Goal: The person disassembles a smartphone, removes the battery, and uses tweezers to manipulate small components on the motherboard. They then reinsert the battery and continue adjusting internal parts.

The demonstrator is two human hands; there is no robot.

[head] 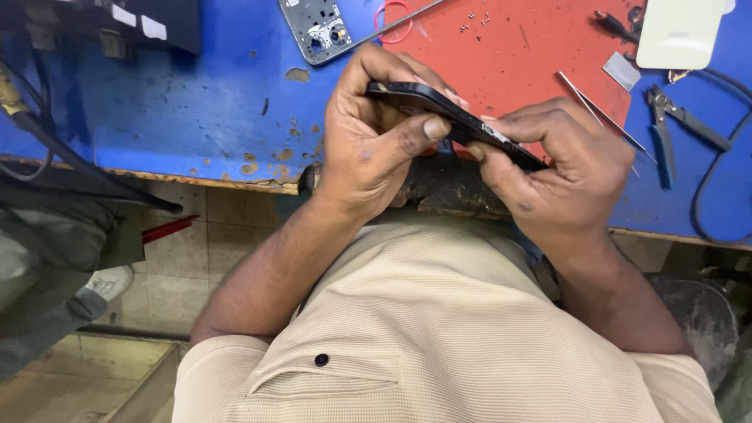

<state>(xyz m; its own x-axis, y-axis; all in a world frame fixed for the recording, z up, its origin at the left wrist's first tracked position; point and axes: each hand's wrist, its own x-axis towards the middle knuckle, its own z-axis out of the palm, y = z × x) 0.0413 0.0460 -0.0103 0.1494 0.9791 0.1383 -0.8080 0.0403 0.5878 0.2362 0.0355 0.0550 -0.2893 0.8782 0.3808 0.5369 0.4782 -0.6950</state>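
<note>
Counter (196, 94) painted blue and chipped along its near edge fills the upper view, with a red mat (509, 47) lying on it just past the hands. Below, the person's beige shirt (423, 329) takes up the lower middle. The left hand (376, 145) and right hand (560, 168) meet above the counter's near edge, each closed on one end of a black phone (450, 117), so neither hand is nearer than the other. The phone is held edge-on to the camera, its long axis running from upper left down to lower right, between the two hands. The left thumb presses flat on the near edge while the left fingers (419, 74) curl over the far side; the right fingers (540, 117) bend tightly over the lower end, the thumb tip touching the edge. The phone looks thin, dark and glossy, with a pale glint along the rim near the right hand. On the counter beyond lie a cream-coloured back cover (677, 33), a grey phone frame (317, 30), blue-handled pliers (666, 129), metal tweezers (599, 110), a red loop of band (392, 19) and tiny screws (474, 22) on the mat.
</note>
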